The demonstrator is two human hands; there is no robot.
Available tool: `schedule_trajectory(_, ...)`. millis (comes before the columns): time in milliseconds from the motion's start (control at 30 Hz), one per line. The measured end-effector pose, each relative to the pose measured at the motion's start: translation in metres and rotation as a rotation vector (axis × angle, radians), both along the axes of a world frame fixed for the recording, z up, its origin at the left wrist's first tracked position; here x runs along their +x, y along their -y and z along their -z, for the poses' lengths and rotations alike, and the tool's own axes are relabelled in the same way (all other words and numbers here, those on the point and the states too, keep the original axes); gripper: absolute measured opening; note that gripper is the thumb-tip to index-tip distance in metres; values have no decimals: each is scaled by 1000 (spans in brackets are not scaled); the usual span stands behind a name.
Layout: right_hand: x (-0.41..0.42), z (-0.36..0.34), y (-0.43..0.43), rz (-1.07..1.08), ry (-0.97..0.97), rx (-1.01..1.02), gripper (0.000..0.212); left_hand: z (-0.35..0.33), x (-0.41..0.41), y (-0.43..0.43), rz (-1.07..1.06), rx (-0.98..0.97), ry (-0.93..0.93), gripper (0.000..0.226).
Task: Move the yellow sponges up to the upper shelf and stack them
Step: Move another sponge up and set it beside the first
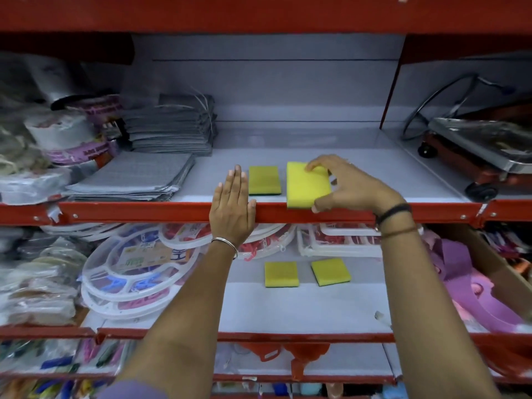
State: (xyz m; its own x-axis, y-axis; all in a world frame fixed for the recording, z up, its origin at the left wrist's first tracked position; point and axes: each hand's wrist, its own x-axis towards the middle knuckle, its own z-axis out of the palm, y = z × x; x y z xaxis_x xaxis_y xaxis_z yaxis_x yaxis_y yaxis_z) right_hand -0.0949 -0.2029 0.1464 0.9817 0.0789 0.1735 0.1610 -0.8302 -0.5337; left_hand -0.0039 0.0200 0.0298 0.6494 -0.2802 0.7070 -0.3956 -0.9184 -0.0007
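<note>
Fingers of right hand (352,187) clamp a yellow sponge (306,185) over shelf lip (144,212), prob. to stack on its neighbour (264,180); left hand (232,208) flat, fingers together (steadying).

Upper shelf (359,180) lies open between folded cloths (138,180) and trolley (475,156).

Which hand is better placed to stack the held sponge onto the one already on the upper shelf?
Right. The right hand already grips a sponge just beside the shelved sponge. The left hand lies flat and empty on the shelf's red edge.
</note>
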Motion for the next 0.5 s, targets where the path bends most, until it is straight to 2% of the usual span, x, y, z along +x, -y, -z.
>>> schedule_trajectory(133,54,4,13,166,13,-58,70,0,2,0,-2,7,-3,58)
schedule_trajectory(433,104,39,17,163,-233,-95,62,9,15,2,-8,-17,126,58)
schedule_trajectory(500,99,40,17,181,-190,-104,62,10,16,2,-6,-14,146,58)
